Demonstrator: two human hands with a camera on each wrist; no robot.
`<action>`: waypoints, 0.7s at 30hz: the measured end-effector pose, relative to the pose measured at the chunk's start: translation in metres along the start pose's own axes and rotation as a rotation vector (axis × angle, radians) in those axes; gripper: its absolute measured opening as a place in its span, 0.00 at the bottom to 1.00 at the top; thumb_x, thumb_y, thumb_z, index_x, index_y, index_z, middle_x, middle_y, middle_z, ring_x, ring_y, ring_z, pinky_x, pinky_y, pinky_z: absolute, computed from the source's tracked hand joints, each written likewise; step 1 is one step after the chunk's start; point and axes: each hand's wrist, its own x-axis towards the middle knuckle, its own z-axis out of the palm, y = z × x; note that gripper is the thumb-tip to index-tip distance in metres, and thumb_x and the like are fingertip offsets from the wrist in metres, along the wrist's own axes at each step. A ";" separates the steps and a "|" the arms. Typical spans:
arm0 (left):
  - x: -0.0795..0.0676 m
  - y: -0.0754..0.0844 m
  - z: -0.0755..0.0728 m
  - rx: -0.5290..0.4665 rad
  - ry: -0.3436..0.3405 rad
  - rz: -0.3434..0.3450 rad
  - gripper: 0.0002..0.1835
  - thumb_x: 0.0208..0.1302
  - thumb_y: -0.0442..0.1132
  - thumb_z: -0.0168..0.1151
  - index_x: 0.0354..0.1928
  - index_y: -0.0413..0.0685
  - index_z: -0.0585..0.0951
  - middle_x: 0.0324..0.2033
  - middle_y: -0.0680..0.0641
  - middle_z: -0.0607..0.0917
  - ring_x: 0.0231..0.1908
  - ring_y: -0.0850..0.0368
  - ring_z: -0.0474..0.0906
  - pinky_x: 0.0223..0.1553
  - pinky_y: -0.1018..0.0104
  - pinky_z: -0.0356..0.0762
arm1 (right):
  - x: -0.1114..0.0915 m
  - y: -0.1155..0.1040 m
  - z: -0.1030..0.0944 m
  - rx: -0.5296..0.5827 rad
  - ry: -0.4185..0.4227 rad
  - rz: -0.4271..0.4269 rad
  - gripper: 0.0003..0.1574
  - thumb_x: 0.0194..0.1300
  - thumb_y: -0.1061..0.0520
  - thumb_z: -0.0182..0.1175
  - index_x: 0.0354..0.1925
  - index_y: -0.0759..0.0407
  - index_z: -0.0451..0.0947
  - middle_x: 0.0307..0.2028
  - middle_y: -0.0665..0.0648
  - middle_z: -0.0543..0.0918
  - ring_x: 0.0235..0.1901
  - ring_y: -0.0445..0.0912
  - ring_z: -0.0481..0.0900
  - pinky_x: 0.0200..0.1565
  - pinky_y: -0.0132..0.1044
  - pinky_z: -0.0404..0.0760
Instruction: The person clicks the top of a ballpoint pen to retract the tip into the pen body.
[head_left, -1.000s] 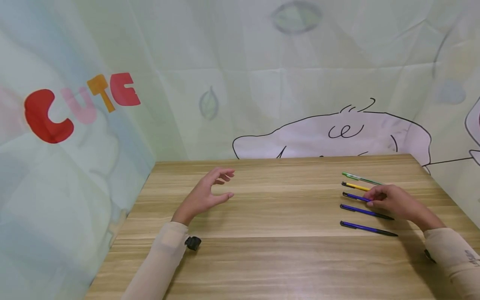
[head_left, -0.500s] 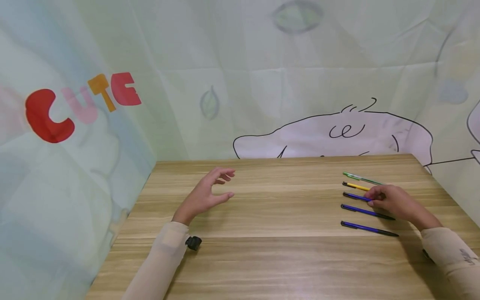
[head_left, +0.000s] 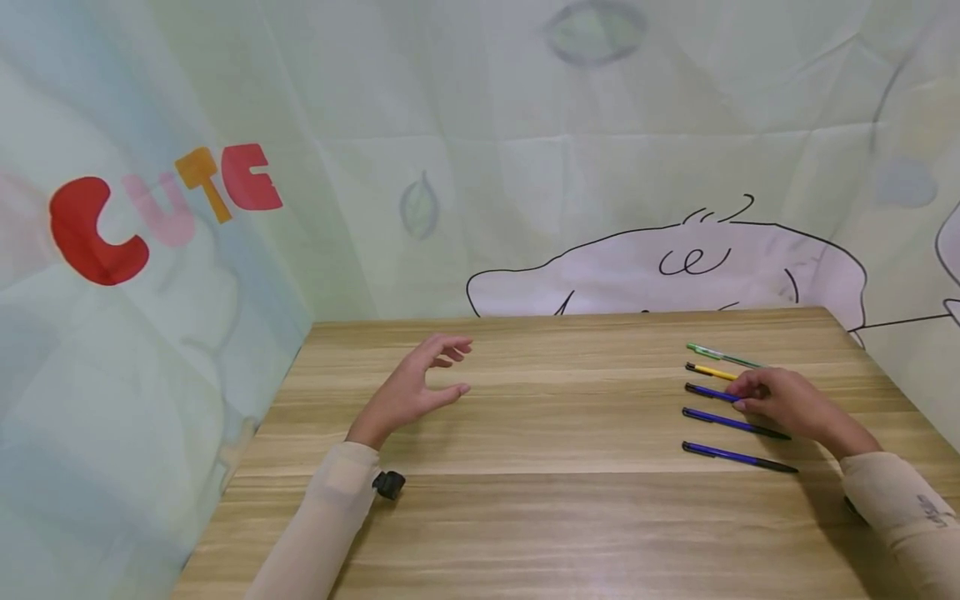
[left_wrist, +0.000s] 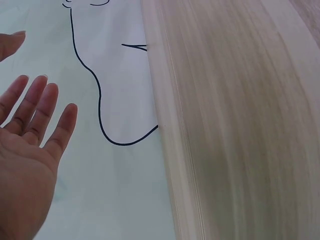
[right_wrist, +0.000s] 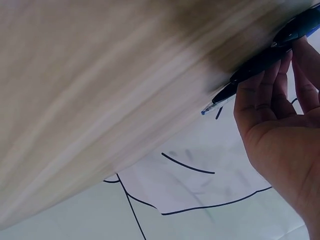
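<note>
Over the right side of the table, my right hand [head_left: 787, 404] pinches a blue pen [head_left: 708, 392] between thumb and fingers; its tip end is hidden behind the hand. This pen is the middle one in a column of pens. Beyond it lie a yellow pen [head_left: 711, 372] and a green pen [head_left: 723, 356], both partly covered by the hand. Nearer to me are two more blue pens with black tips, a closer one [head_left: 738, 457] and a farther one [head_left: 735, 423]. My left hand [head_left: 408, 387] hovers over the left half, fingers loosely bent and holding nothing; its palm [left_wrist: 25, 170] shows in the left wrist view.
A wood-grain table [head_left: 525, 533] spans the view. Behind it hangs a printed backdrop [head_left: 510, 192] with a cartoon outline, and another sheet with the red and orange letters CUTE [head_left: 251, 177] hangs at the left. A small black device [head_left: 388, 485] sits at the left wrist.
Almost nothing: both hands and all the pens keep their places, with only a very slight shift of the head view and the right sleeve.
</note>
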 end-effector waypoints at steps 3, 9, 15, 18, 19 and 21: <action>0.000 0.000 0.000 0.007 0.002 0.001 0.31 0.61 0.26 0.70 0.66 0.38 0.72 0.57 0.37 0.78 0.57 0.33 0.74 0.60 0.38 0.75 | 0.001 0.000 0.000 0.001 0.001 -0.004 0.05 0.66 0.63 0.67 0.41 0.62 0.85 0.37 0.52 0.85 0.39 0.47 0.80 0.42 0.46 0.81; 0.001 0.000 0.002 0.019 -0.002 -0.005 0.31 0.61 0.27 0.70 0.67 0.38 0.72 0.57 0.37 0.78 0.57 0.36 0.75 0.60 0.39 0.76 | 0.000 -0.001 -0.001 0.005 0.007 -0.016 0.06 0.66 0.63 0.67 0.42 0.62 0.85 0.38 0.54 0.86 0.40 0.48 0.81 0.44 0.50 0.82; 0.002 0.001 0.002 0.009 -0.005 -0.003 0.31 0.61 0.26 0.70 0.66 0.37 0.72 0.57 0.34 0.77 0.56 0.34 0.75 0.60 0.37 0.75 | -0.003 -0.004 -0.003 -0.003 0.025 -0.007 0.06 0.66 0.62 0.67 0.43 0.61 0.85 0.38 0.53 0.87 0.40 0.48 0.82 0.45 0.50 0.84; 0.003 0.001 0.002 0.008 -0.003 -0.003 0.31 0.61 0.26 0.70 0.66 0.37 0.72 0.57 0.36 0.78 0.56 0.33 0.75 0.60 0.36 0.75 | -0.004 -0.006 -0.005 -0.006 0.028 -0.003 0.07 0.66 0.61 0.67 0.43 0.61 0.85 0.38 0.52 0.86 0.39 0.46 0.81 0.43 0.42 0.83; 0.003 0.001 0.002 0.008 -0.002 -0.004 0.31 0.61 0.26 0.70 0.66 0.37 0.73 0.57 0.37 0.78 0.56 0.33 0.75 0.60 0.37 0.75 | -0.005 -0.006 -0.005 -0.006 0.028 -0.003 0.07 0.66 0.61 0.68 0.43 0.61 0.85 0.38 0.51 0.86 0.38 0.45 0.81 0.41 0.39 0.83; 0.003 0.001 0.003 0.009 -0.003 -0.008 0.30 0.61 0.26 0.70 0.66 0.37 0.73 0.57 0.37 0.78 0.57 0.34 0.75 0.61 0.37 0.75 | -0.006 -0.008 -0.006 -0.006 0.026 -0.003 0.08 0.66 0.61 0.68 0.43 0.61 0.85 0.37 0.51 0.86 0.38 0.44 0.80 0.40 0.35 0.82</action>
